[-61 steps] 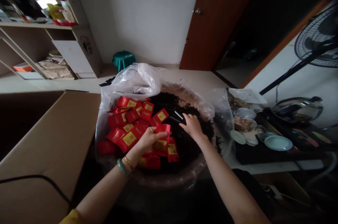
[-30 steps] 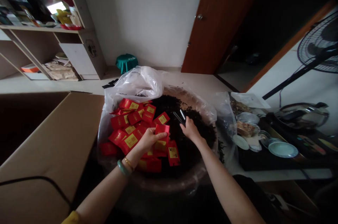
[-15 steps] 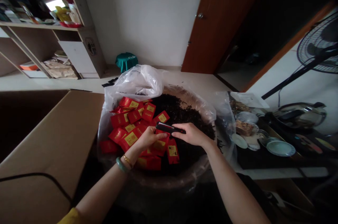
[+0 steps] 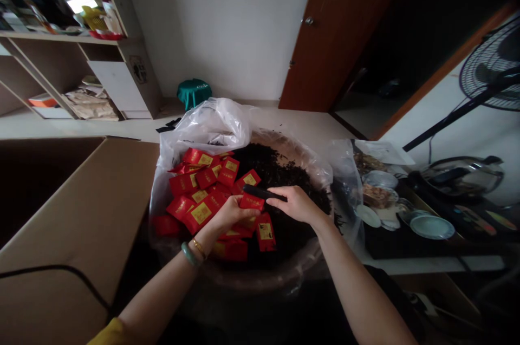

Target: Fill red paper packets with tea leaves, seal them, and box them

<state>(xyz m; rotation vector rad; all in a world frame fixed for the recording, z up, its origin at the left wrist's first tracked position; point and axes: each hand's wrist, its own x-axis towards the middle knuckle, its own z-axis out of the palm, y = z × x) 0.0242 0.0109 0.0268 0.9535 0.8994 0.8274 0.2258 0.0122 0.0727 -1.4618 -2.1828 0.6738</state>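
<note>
My left hand pinches a small red packet by its left side, above the pile. My right hand is closed round a slim black handheld bag sealer, which lies across the packet's upper edge. Below and to the left, several red packets with gold labels are heaped on dark, loose tea leaves. All of this sits in a large round basket lined with clear plastic. The fingertips behind the held packet are hidden.
An open cardboard box stands at the left, with a black cable across it. To the right, a low table holds a plastic tub, lids and a glass kettle. A fan stands behind.
The bag sealer has turned in my right hand, so its pale inner strip no longer shows. The held packet's red front is now visible beneath it.
</note>
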